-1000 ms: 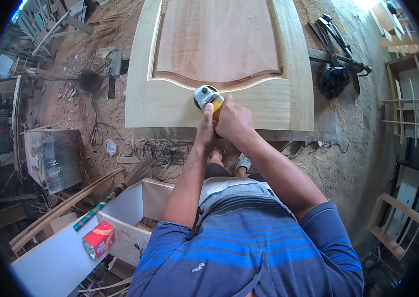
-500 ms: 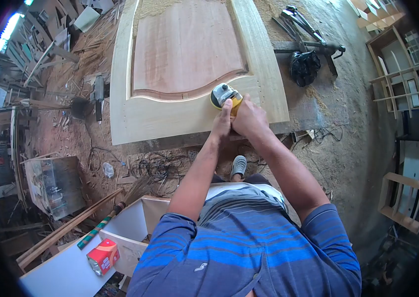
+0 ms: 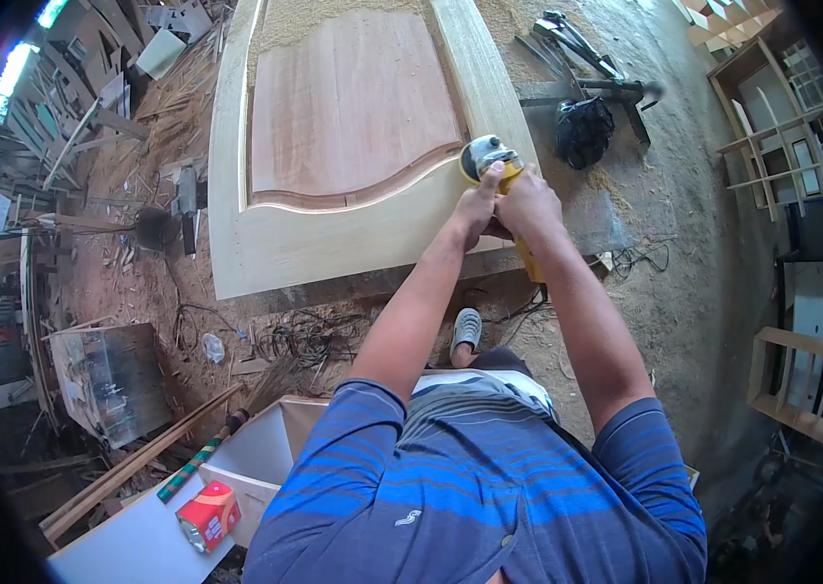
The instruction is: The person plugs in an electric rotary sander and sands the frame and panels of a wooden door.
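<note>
A yellow angle grinder (image 3: 491,158) with a silver head and a round disc is gripped in both my hands. My left hand (image 3: 476,208) closes around its front part, the thumb lying just behind the head. Around the yellow body, my right hand (image 3: 532,206) is wrapped from the other side; the rear of the tool shows below it. The disc is over the lower right corner of a pale wooden door (image 3: 353,238), where the bottom rail meets the side stile. Whether the disc touches the wood I cannot tell. The door has a reddish inset panel with a curved lower edge.
Right of the door lie a black plastic bag (image 3: 584,131) and a dark metal frame (image 3: 587,58). Tangled cables (image 3: 300,336) lie on the floor near my foot. A red box (image 3: 209,516) rests on a white cabinet (image 3: 129,535). Sawdust covers the door's far part.
Both hands have moved the grinder to the right along the bottom rail, to the door's corner. More of the tool's yellow rear shows below my right hand. The view has shifted slightly.
</note>
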Demonstrator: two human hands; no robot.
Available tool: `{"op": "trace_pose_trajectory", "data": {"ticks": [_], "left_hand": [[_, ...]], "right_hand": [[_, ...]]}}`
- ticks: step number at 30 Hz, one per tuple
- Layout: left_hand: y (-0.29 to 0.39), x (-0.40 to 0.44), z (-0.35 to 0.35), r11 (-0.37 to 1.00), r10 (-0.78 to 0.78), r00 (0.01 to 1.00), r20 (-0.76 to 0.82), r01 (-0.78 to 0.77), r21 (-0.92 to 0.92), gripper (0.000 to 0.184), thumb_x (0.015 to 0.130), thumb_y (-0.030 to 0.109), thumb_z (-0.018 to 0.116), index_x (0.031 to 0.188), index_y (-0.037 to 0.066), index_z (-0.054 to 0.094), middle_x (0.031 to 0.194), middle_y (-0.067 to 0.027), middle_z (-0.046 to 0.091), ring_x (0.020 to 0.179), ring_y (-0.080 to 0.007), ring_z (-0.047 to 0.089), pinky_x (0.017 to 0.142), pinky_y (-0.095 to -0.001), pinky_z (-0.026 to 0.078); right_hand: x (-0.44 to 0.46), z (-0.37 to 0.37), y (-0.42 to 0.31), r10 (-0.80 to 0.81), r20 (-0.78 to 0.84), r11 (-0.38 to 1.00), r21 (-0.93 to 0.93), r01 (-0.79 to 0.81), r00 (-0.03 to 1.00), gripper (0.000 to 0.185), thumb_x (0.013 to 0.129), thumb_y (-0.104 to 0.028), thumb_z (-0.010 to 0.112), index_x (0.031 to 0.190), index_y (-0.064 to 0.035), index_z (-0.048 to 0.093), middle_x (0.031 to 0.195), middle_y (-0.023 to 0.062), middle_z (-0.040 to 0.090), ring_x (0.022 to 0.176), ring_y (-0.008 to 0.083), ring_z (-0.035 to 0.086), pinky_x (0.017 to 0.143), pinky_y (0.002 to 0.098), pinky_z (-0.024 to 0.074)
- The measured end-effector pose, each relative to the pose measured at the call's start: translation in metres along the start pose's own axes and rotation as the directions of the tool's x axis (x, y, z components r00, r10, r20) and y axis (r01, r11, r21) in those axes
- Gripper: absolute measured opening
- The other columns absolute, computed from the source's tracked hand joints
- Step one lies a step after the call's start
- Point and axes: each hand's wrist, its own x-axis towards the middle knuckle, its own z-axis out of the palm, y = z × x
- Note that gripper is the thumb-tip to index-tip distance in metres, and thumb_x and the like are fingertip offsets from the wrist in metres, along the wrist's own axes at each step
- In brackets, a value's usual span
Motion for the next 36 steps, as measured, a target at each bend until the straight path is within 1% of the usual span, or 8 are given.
{"op": "trace_pose_trajectory", "data": {"ticks": [7,10,15,21,25,28,32,36], "left_hand": [[0.010,0.000,-0.007,0.997,-0.019,1.000,0.022,0.017,0.077,0.096,0.094,0.086,0.049,0.111,-0.005,0.072,0.099,-0.0180,0.076,0.086,-0.0315,0.078,0.078,-0.0485,0.068],[0.004,-0.020,-0.041,1.000,-0.025,1.000,-0.013,0.025,0.011,0.092,0.098,0.080,0.049,0.113,-0.007,0.073,0.095,-0.0176,0.075,0.088,-0.0307,0.078,0.067,-0.0458,0.068],[-0.027,-0.062,-0.104,0.999,0.028,0.990,-0.141,-0.034,-0.042,0.088,0.098,0.079,0.052,0.114,-0.005,0.074,0.097,-0.0126,0.076,0.083,-0.0178,0.072,0.078,-0.0312,0.058],[-0.060,-0.105,-0.188,0.994,0.042,0.983,-0.176,-0.059,-0.093,0.097,0.097,0.083,0.047,0.120,-0.009,0.070,0.108,-0.0190,0.077,0.094,-0.0272,0.077,0.087,-0.0398,0.063],[-0.039,-0.148,-0.229,0.965,0.109,0.980,-0.169,-0.145,-0.218,0.089,0.101,0.079,0.041,0.141,0.003,0.062,0.121,-0.0176,0.074,0.104,-0.0270,0.076,0.089,-0.0405,0.062],[-0.022,-0.170,-0.265,0.971,0.050,0.976,-0.212,-0.097,-0.218,0.085,0.102,0.078,0.041,0.147,0.008,0.058,0.128,-0.0162,0.072,0.112,-0.0269,0.073,0.094,-0.0418,0.061],[-0.016,-0.169,-0.320,0.962,0.105,0.934,-0.340,-0.182,-0.203,0.086,0.102,0.078,0.043,0.144,0.004,0.059,0.129,-0.0152,0.071,0.111,-0.0244,0.072,0.098,-0.0381,0.057],[0.012,-0.188,-0.354,0.963,0.093,0.948,-0.305,-0.164,-0.215,0.087,0.102,0.078,0.043,0.146,0.004,0.058,0.133,-0.0152,0.069,0.117,-0.0289,0.072,0.093,-0.0430,0.064]], "right_hand": [[-0.002,0.008,-0.004,0.028,-0.029,0.999,0.035,-0.027,0.999,0.073,0.089,-0.048,0.077,0.132,0.0069,0.054,0.125,0.0296,0.072,0.121,0.0429,0.070,0.105,0.0502,0.0556],[-0.012,0.032,-0.030,-0.017,-0.008,0.999,0.041,0.018,1.000,0.081,0.089,-0.043,0.078,0.143,0.0115,0.049,0.127,0.0336,0.070,0.120,0.0463,0.069,0.103,0.0510,0.0558],[-0.061,0.061,-0.085,-0.070,0.101,0.997,0.035,0.066,0.992,0.074,0.089,-0.038,0.077,0.139,0.0086,0.049,0.123,0.0314,0.071,0.118,0.0454,0.070,0.103,0.0512,0.0558],[-0.103,0.095,-0.151,-0.128,0.209,0.991,-0.018,0.135,0.969,0.067,0.090,-0.038,0.076,0.134,0.0050,0.050,0.116,0.0271,0.074,0.111,0.0419,0.074,0.097,0.0492,0.0590],[-0.113,0.129,-0.199,-0.252,0.236,0.965,-0.014,0.262,0.939,0.067,0.090,-0.040,0.077,0.131,0.0062,0.051,0.113,0.0251,0.076,0.108,0.0404,0.075,0.094,0.0483,0.0602],[-0.118,0.144,-0.238,-0.297,0.270,0.954,0.033,0.299,0.916,0.066,0.090,-0.039,0.077,0.129,0.0065,0.051,0.112,0.0259,0.076,0.106,0.0401,0.076,0.093,0.0473,0.0602],[-0.112,0.173,-0.287,-0.338,0.258,0.940,0.048,0.337,0.905,0.065,0.089,-0.039,0.078,0.128,0.0063,0.050,0.111,0.0262,0.076,0.106,0.0397,0.076,0.093,0.0471,0.0602],[-0.112,0.190,-0.329,-0.352,0.263,0.936,0.077,0.344,0.898,0.067,0.090,-0.038,0.077,0.131,0.0072,0.050,0.113,0.0258,0.076,0.108,0.0392,0.076,0.094,0.0469,0.0601]]}}
